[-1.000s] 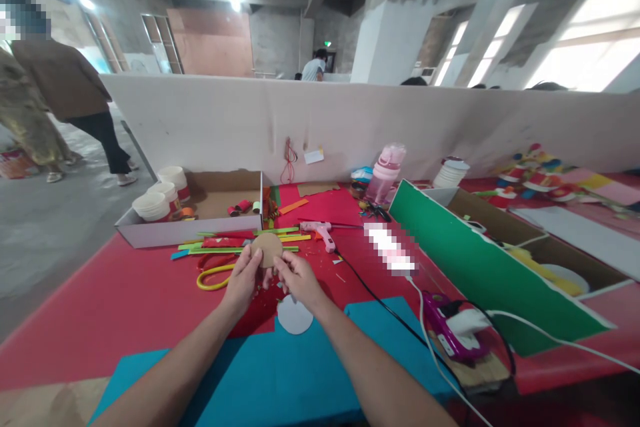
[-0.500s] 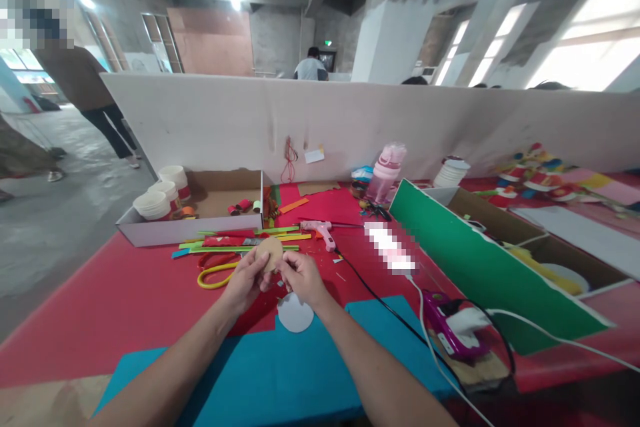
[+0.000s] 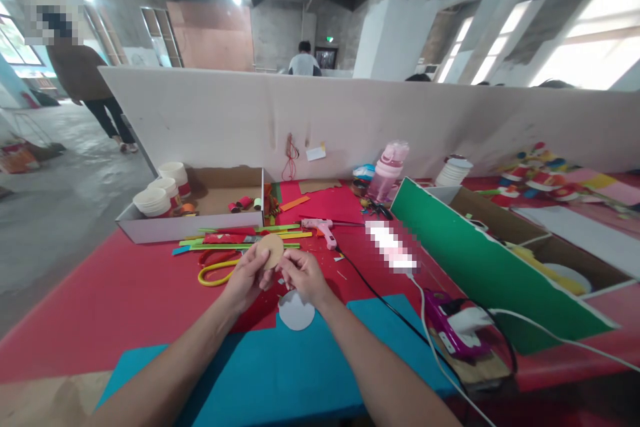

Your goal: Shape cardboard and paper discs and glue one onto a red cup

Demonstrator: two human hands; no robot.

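My left hand [image 3: 249, 277] grips a round tan cardboard disc [image 3: 271, 252] by its lower left edge, thumb on its face. At the disc's right edge is my right hand [image 3: 303, 275], its thumb and forefinger pinched together; whether anything small is between them is too small to tell. A white disc [image 3: 297, 311] lies below the hands, over the blue sheet [image 3: 280, 373]. Yellow-handled scissors [image 3: 213, 273] rest left of my left hand, beside green and yellow strips [image 3: 295, 235]. Beyond my right hand lies a pink glue gun [image 3: 321, 230] with a black cord.
At the back left, an open box [image 3: 190, 227] holds paper cups [image 3: 151, 202]. A pink bottle [image 3: 389, 170] stands near the white partition [image 3: 215, 120]. On the right are a green-sided box [image 3: 480, 273] and a purple power strip [image 3: 457, 327] with cables. A person [image 3: 83, 77] stands far left.
The person at the far left has shifted slightly right. The view has moved a little; both hands stay at the tan disc.
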